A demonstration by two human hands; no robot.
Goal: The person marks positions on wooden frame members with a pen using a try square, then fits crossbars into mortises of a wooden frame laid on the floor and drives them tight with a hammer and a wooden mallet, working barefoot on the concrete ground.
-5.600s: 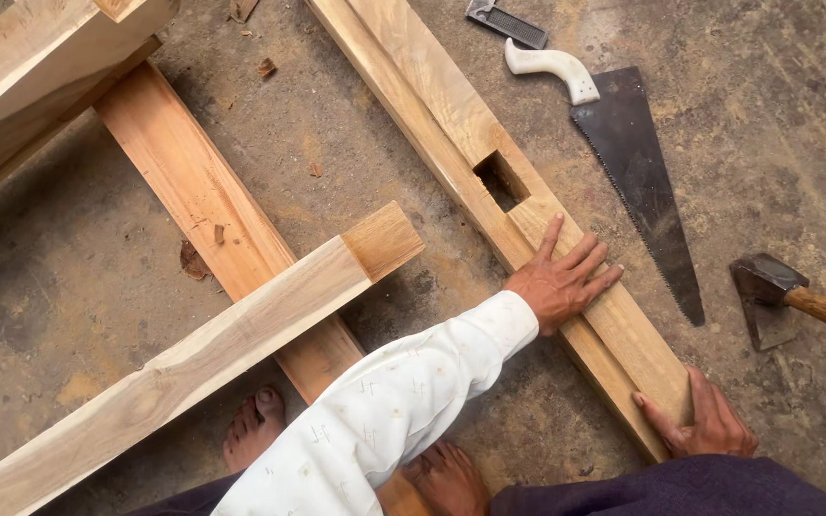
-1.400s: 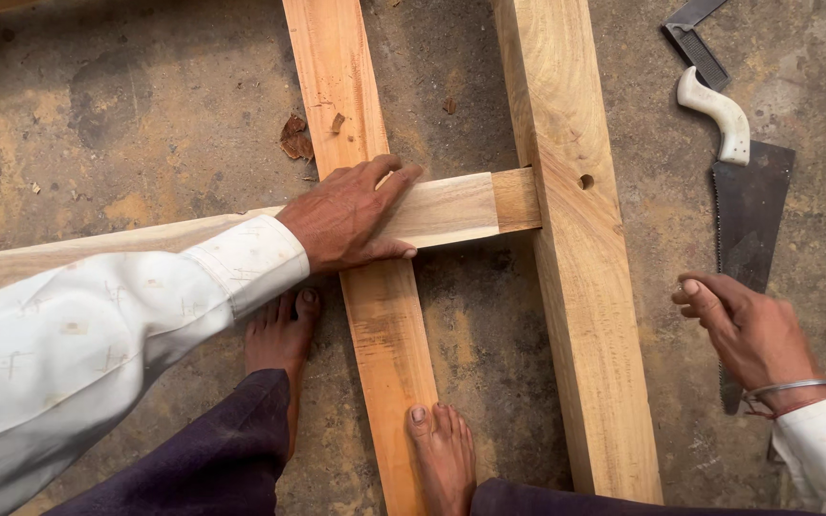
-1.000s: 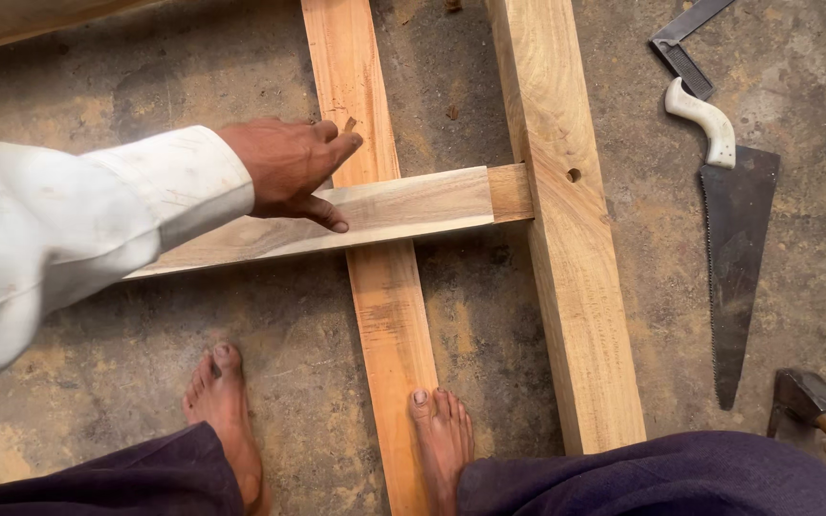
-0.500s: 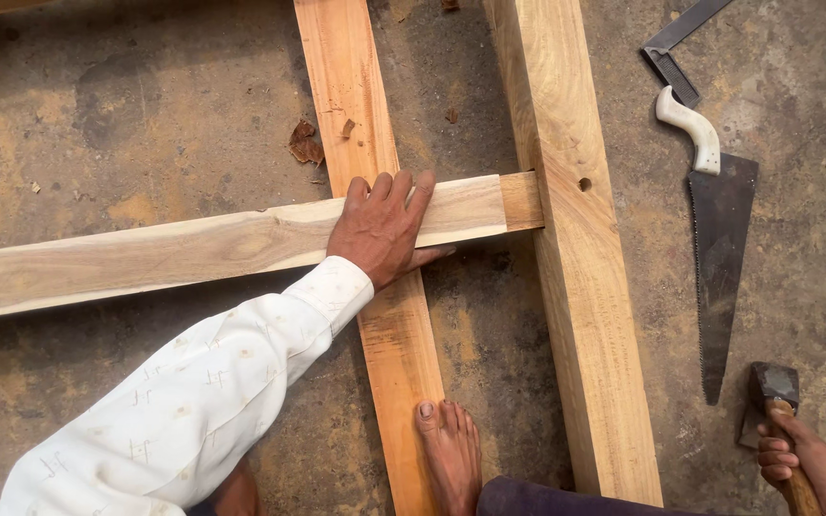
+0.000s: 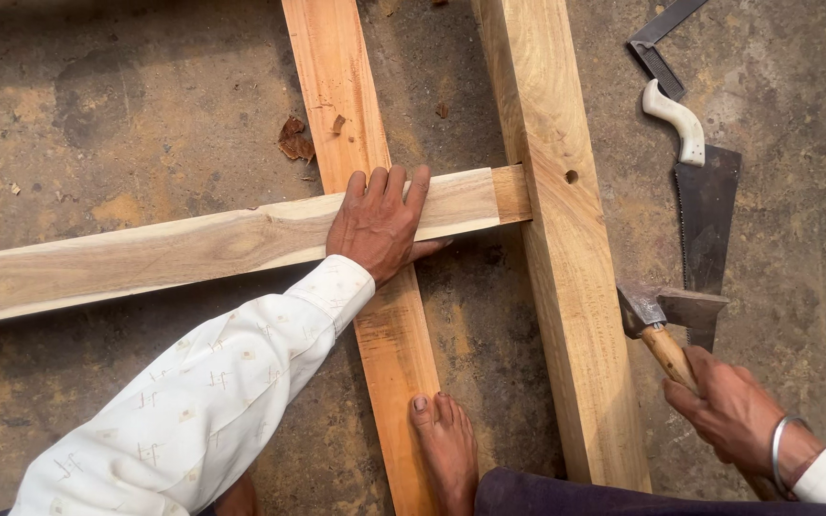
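I see a pale cross beam (image 5: 193, 253) over an orange-brown plank (image 5: 389, 334). The saw (image 5: 703, 215) has a white handle. My sleeve (image 5: 212, 411) is white, faintly patterned.

A bare, stained concrete floor (image 5: 126, 115), dusty and scuffed, lies under what seems soft daylight.

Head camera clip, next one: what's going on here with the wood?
A person crouches over timber on a concrete floor. The left hand presses flat on a pale crosspiece, whose tenoned end meets a thick upright beam. The crosspiece lies across a reddish plank, on which a bare foot rests. The right hand grips a wooden-handled hammer, its head beside the beam. A handsaw and a square lie alongside.
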